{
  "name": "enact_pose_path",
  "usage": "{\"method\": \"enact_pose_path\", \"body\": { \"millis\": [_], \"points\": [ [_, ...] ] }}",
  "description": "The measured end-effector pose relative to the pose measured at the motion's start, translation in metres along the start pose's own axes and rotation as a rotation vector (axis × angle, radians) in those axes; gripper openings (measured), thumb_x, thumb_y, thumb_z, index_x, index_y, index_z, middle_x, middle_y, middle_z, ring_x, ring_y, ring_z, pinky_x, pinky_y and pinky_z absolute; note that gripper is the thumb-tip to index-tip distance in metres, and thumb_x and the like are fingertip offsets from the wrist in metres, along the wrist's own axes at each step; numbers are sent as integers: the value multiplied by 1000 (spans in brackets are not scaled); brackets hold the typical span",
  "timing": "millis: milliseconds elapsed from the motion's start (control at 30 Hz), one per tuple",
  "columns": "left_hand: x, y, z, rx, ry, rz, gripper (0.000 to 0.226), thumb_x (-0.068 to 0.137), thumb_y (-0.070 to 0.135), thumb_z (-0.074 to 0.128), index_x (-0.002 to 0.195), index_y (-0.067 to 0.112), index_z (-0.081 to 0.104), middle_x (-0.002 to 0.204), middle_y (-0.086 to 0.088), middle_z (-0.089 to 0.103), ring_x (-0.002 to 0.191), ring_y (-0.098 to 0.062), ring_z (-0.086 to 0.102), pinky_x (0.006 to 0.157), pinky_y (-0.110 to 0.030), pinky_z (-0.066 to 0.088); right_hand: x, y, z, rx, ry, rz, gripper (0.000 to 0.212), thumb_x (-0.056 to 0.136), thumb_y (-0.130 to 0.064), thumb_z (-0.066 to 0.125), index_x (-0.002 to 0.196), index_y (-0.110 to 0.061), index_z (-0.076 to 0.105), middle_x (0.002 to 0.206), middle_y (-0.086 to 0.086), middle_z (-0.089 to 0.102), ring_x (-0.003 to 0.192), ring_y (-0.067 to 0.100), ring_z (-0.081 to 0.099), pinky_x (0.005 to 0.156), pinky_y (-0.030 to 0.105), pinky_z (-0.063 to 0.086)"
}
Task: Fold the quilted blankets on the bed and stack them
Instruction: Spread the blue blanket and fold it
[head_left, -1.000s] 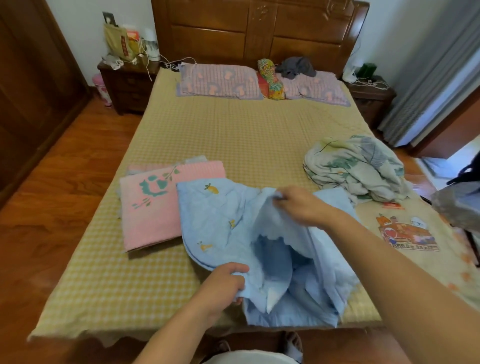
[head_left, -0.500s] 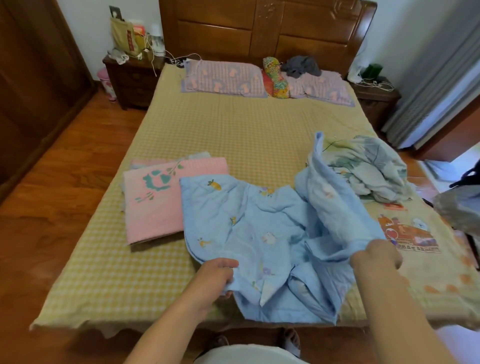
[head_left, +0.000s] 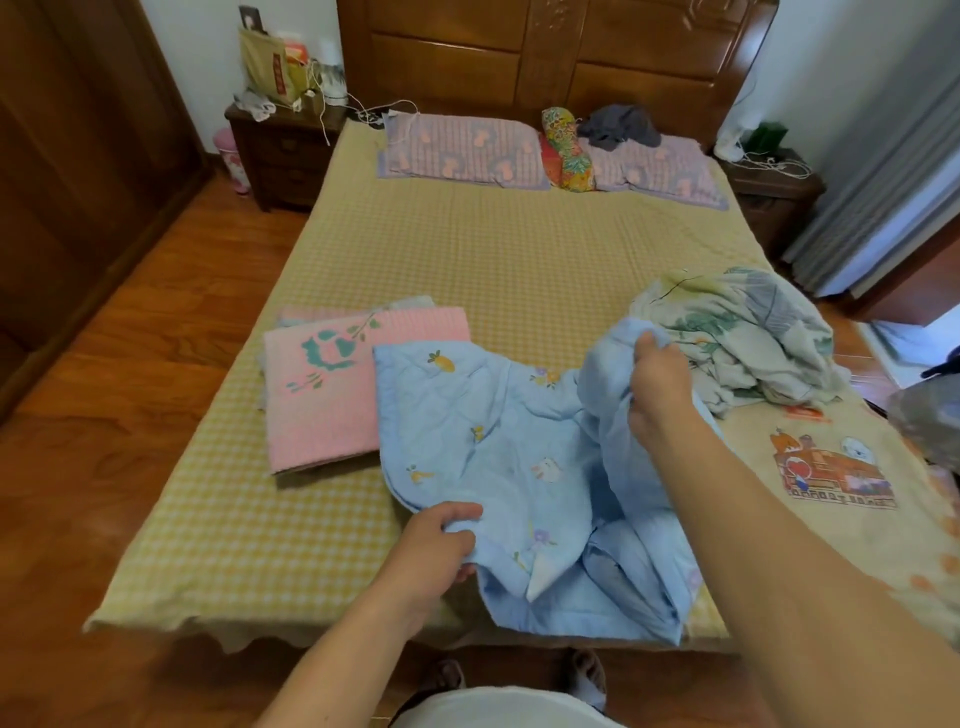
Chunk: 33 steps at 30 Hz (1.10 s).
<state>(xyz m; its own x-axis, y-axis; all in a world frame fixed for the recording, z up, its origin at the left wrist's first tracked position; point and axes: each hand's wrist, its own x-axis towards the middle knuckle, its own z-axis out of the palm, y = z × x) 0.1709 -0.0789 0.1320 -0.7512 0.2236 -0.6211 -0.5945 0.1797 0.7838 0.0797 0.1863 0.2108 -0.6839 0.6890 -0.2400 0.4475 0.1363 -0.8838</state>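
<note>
Left hand (head_left: 435, 551) fingers pinch blue blanket (head_left: 498, 457) edge; right hand (head_left: 661, 385) fingers grip its raised fold

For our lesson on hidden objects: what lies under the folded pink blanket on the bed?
Grey-white and pink fabric edges stick out from under the pink blanket at its far and left sides. What they belong to is covered. The checked bed sheet lies below.

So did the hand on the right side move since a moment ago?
Yes. The right hand, gripping the blue quilted blanket, went up the bed away from its near edge, toward the crumpled leaf-print blanket, and now sits right beside it.
</note>
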Motion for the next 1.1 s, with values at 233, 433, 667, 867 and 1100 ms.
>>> {"method": "enact_pose_path", "body": {
  "millis": [233, 433, 667, 867, 1100],
  "points": [
    [-3, -1, -2, -37, -34, 64, 43, 86, -5, 51, 119, 18, 67, 113, -10, 68, 82, -17, 67, 67, -27, 55, -96, 9, 49, -662, -791, -684, 29, 90, -40, 36, 95, -23, 59, 92, -3, 65, 87, 18, 61, 80, 39, 47],
    [-11, -15, 3, -128, -116, -35, 36, 90, -12, 48, 111, 8, 69, 94, -3, 74, 78, -12, 67, 62, -21, 52, -150, 98, 42, -749, -784, -602, 34, 90, -29, 56, 119, -14, 58, 115, 12, 66, 104, 30, 62, 90, 48, 49],
    [-10, -12, 9, -125, -170, -55, 42, 91, -12, 49, 117, 13, 71, 105, -10, 71, 73, -13, 67, 64, -23, 53, -142, 114, 27, -535, -681, -502, 39, 91, -27, 47, 125, -23, 65, 117, -1, 70, 104, 17, 65, 88, 31, 50],
    [-6, 0, 4, -92, -190, -17, 31, 91, -8, 58, 109, 12, 74, 108, -3, 56, 62, -10, 63, 74, -31, 53, -123, 94, 25, -429, -483, -553, 35, 98, -18, 46, 124, -26, 67, 112, -10, 71, 97, 10, 64, 79, 20, 48],
    [-7, -2, 4, -124, -135, -88, 33, 90, -1, 64, 119, 13, 61, 105, -18, 74, 71, -19, 67, 57, -25, 51, -148, 150, 27, -531, -615, -660, 48, 91, -19, 57, 138, -29, 60, 141, -9, 58, 129, 7, 53, 112, 29, 40]
  ]
}}
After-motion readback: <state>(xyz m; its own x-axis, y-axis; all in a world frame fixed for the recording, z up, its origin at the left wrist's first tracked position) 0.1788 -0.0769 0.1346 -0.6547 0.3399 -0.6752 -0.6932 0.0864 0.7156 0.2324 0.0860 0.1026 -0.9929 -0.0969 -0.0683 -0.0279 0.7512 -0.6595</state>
